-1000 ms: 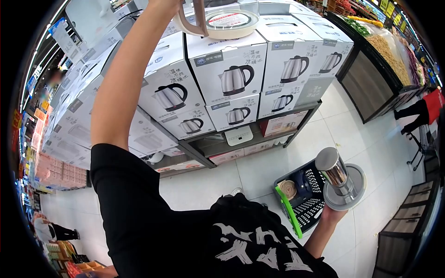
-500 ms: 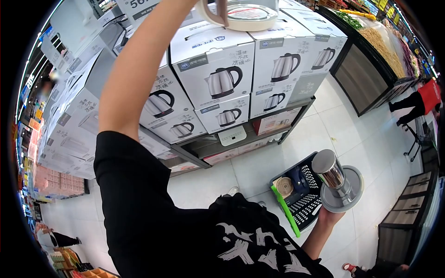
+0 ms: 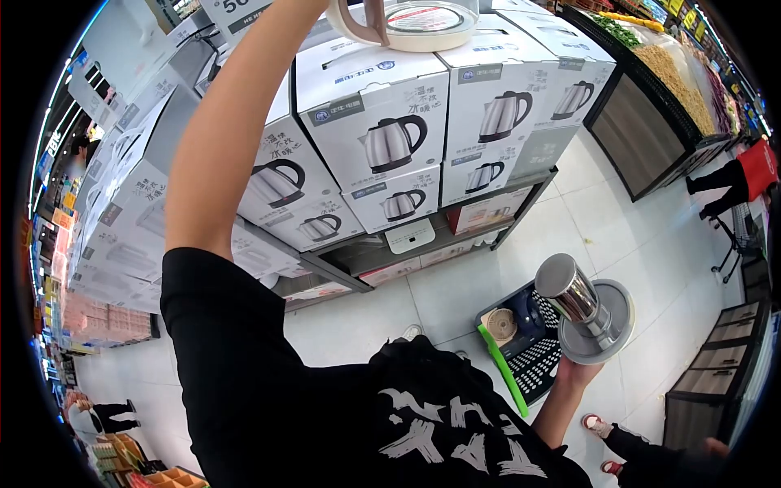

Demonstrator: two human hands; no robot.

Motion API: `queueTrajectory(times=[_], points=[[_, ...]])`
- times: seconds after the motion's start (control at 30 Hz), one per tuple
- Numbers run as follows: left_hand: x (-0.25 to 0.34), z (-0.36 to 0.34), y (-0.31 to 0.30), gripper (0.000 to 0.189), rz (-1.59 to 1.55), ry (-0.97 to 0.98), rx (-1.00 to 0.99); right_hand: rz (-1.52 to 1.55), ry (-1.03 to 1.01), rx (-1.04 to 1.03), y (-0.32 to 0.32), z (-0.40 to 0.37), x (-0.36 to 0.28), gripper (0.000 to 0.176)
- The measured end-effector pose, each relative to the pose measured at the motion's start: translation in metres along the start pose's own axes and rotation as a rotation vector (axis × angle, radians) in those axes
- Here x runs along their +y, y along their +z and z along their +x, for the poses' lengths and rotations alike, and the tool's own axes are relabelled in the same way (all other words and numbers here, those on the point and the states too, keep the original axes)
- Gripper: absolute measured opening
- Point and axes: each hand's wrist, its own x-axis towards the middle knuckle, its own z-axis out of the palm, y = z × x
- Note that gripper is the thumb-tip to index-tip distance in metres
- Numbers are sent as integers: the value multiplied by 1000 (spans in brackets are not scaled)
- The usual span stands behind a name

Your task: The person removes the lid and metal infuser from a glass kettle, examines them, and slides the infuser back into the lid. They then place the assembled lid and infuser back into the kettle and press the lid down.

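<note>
My left forearm reaches up to the top edge, and the left hand itself is cut off there. Beside its wrist is a kettle point(image 3: 427, 41) with a cream base, clear body and beige handle, its top out of frame, over the boxes point(image 3: 366, 75). Whether the left hand touches it is hidden. My right hand point(image 3: 579, 372), low on the right, is closed on a shiny steel cylinder with a round grey disc point(image 3: 614, 333); most fingers are behind the disc. Below it on the floor is a dark shopping basket point(image 3: 533, 378) with a green handle point(image 3: 502, 370).
Stacked kettle boxes fill a shelf point(image 3: 358, 260) in front, with more boxes point(image 3: 122, 220) at left. A produce bin point(image 3: 643, 122) stands at the upper right. A person in red point(image 3: 757, 171) is beside a cart point(image 3: 736, 244); another person's shoes point(image 3: 598, 424) are at lower right.
The steel cylinder and its disc have shifted slightly up and left with my right hand. The kettle sits a little higher and further left in view. Another person's shoe has come into sight at lower right.
</note>
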Motion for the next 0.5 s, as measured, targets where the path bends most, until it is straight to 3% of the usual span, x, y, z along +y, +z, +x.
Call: queueTrajectory(times=[0.17, 0.4, 0.5], points=[[3, -16, 7, 19, 52, 73, 149, -2, 5, 22, 4, 0, 3, 45], [-6, -21, 5, 20, 97, 175, 89, 10, 25, 7, -1, -1, 2, 45], [-12, -17, -2, 40, 44, 219, -41, -10, 24, 5, 2, -1, 2, 44]])
